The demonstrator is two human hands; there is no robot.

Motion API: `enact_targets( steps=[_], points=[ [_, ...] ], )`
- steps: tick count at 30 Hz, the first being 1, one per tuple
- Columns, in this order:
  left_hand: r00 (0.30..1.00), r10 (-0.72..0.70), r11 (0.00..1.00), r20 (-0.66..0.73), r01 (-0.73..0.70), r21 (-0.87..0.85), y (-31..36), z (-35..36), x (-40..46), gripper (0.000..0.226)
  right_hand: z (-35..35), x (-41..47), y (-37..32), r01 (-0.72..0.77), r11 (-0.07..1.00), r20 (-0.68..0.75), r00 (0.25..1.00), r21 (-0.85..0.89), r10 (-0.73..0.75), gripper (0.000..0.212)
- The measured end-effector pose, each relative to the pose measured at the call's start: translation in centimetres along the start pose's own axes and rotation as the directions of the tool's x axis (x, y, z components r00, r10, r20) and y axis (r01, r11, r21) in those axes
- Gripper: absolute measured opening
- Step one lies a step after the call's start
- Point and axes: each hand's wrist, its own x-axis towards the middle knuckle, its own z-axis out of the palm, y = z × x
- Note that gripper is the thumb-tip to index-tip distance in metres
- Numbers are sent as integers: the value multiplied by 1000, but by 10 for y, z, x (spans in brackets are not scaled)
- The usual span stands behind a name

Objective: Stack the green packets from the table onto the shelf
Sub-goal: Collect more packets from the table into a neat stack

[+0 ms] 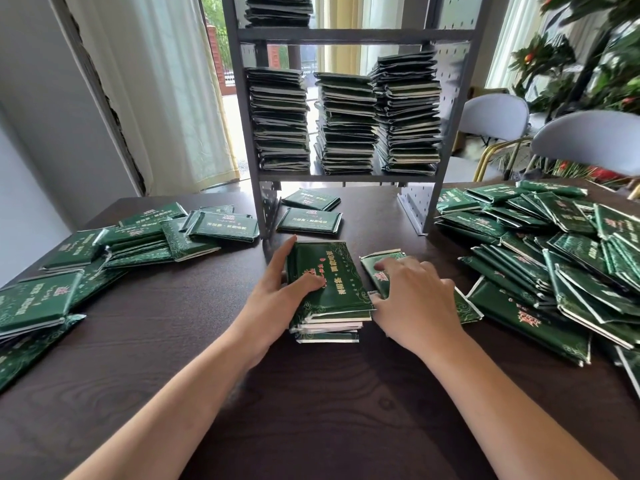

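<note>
My left hand point(277, 292) holds a small pile of green packets point(329, 289) on the dark table point(311, 410). My fingers wrap the pile's left side and my thumb presses on the top packet. The packets are flat, shiny and dark green, with swirly light green patterns, red and pale letters, and silver edges at the ends. The pile's lower edges do not line up.

My right hand point(412, 299) is just right of the pile. Its fingers are loosely spread and lie flat on another green packet point(381, 271), which touches the pile's right side.

Past my fingertips stands the gray shelf point(346, 176). It carries three tall stacks of packets point(343, 123) side by side. Two single packets point(310, 209) lie under it, just beyond my left fingers.

Far to the right of my right hand is a big messy heap of packets point(554, 258). Left of my left hand more packets point(138, 237) lie scattered.
</note>
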Motion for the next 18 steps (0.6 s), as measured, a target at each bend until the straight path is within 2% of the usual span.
enact_targets(
  steps=[4,7,13,18],
  points=[
    [1000,-1,1000,3,1,-12,1,0,-1,75,0,1,2,-16,997,-43,999,71,19,47],
    [999,-14,998,34,16,-53,4,0,-2,76,-2,2,1,-35,980,-128,990,195,61,37],
    [999,-17,998,43,20,-53,5,1,-3,75,-4,2,1,-15,891,-204,972,454,120,32],
    [998,-41,997,38,43,-65,6,-1,-3,75,-2,4,1,65,708,-185,978,703,95,15]
  ],
)
